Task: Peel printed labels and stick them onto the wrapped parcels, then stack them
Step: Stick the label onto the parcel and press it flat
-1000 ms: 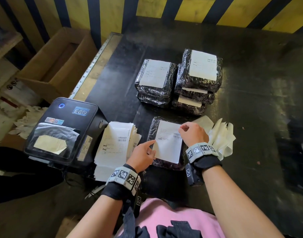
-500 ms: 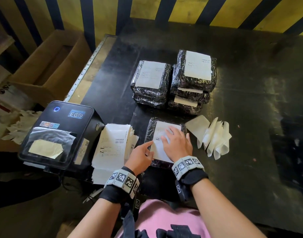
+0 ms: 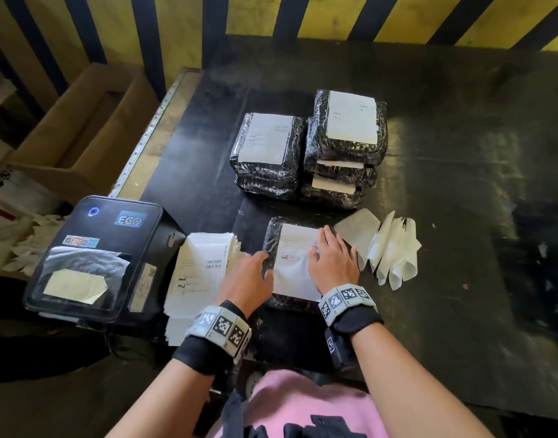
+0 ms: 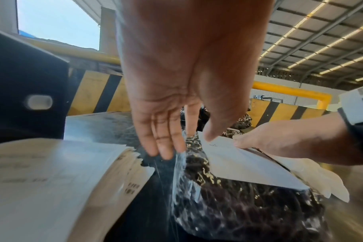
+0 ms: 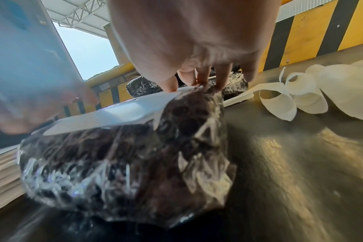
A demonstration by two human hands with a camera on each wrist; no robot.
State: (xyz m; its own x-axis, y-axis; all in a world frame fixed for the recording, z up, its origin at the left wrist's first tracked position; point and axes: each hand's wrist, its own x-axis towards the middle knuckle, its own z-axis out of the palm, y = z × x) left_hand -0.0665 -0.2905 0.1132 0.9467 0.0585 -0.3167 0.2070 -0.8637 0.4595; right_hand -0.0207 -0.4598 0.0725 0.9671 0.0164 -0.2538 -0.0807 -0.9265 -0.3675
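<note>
A black film-wrapped parcel lies on the table right in front of me, with a white printed label on its top. My right hand lies flat on the label's right half, fingers straight and pressing down. My left hand is at the parcel's left edge, and its straight fingers touch the wrap there. Neither hand holds anything. Behind stand two stacks of labelled parcels, a lower one and a taller one.
A pile of printed labels lies left of the parcel, beside the black label printer. Curled backing sheets lie to the right. An open cardboard box stands off the table's left edge. A striped yellow-black wall runs behind.
My right hand went from pinching the label's far corner to lying flat on it, then slid toward its right side. My left hand shifted from the label's edge to the parcel's left side.
</note>
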